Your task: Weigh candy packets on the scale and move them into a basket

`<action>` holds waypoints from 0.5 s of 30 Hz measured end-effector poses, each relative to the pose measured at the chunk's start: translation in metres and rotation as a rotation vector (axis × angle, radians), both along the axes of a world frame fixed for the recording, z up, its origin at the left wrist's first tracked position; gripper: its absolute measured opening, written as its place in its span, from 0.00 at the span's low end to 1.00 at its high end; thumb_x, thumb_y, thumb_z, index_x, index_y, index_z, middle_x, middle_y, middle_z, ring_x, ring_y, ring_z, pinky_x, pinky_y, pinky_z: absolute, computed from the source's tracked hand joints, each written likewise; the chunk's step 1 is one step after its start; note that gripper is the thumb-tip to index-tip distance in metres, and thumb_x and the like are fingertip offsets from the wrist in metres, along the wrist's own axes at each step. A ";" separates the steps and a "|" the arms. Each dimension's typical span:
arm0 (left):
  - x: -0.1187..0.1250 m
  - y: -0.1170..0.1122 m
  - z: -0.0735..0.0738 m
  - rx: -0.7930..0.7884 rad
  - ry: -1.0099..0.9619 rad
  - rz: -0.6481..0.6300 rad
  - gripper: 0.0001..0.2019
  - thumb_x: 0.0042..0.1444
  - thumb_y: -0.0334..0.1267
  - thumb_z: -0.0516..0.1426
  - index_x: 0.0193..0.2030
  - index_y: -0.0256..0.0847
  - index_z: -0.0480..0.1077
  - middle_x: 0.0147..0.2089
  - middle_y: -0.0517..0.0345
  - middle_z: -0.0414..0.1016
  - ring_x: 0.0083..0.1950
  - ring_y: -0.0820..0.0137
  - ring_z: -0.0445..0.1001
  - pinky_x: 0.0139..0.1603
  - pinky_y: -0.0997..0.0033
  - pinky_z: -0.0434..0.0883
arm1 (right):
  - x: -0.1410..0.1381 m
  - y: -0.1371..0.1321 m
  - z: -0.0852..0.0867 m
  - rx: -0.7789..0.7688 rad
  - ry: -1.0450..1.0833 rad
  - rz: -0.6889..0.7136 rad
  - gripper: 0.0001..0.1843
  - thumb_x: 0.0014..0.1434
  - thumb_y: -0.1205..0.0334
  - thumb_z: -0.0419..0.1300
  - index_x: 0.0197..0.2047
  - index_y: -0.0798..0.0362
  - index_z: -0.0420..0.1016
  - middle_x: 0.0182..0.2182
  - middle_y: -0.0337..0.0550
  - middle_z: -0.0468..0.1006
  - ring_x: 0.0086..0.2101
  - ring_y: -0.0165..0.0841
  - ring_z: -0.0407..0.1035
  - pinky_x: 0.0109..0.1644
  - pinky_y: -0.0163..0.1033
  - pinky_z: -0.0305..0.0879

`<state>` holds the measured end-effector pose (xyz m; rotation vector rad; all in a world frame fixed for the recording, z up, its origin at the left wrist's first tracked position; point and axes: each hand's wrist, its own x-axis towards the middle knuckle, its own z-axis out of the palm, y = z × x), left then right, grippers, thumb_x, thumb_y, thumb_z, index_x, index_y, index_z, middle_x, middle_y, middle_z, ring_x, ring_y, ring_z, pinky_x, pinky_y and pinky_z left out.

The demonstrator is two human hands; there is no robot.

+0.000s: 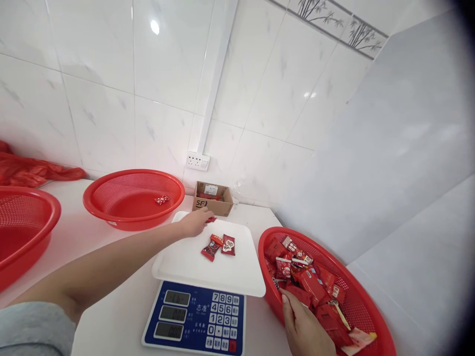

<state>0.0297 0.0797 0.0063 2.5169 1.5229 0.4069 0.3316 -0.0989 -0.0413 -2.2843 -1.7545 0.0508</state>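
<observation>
My left hand (195,222) reaches over the far side of the white weighing pan (178,264), fingers closed on a small red snack packet (211,219). On the pan lie a dark red wrapped snack (210,248), an orange-red packet (217,240) partly beneath it, and a red packet with a pale heart-shaped label (228,244). The pan belongs to a blue digital scale (196,316). At the right, my right hand (306,324) is at the near rim of a red basket (356,282) of red-wrapped snacks (313,287). Its fingers are pinched together, and what they hold is mostly hidden.
Behind the pan stands a small cardboard box (211,205) with red packets inside. A red basket (128,217) with one packet (162,199) sits at the back left, another red basket (27,232) at the far left. Red plastic bags (37,168) lie against the tiled wall.
</observation>
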 end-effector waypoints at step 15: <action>-0.059 -0.008 0.028 0.039 0.081 0.239 0.17 0.60 0.41 0.54 0.54 0.38 0.65 0.54 0.49 0.67 0.50 0.62 0.70 0.49 0.53 0.70 | -0.003 0.000 0.001 0.000 -0.033 -0.027 0.27 0.63 0.50 0.37 0.52 0.47 0.73 0.49 0.43 0.76 0.44 0.39 0.73 0.36 0.38 0.68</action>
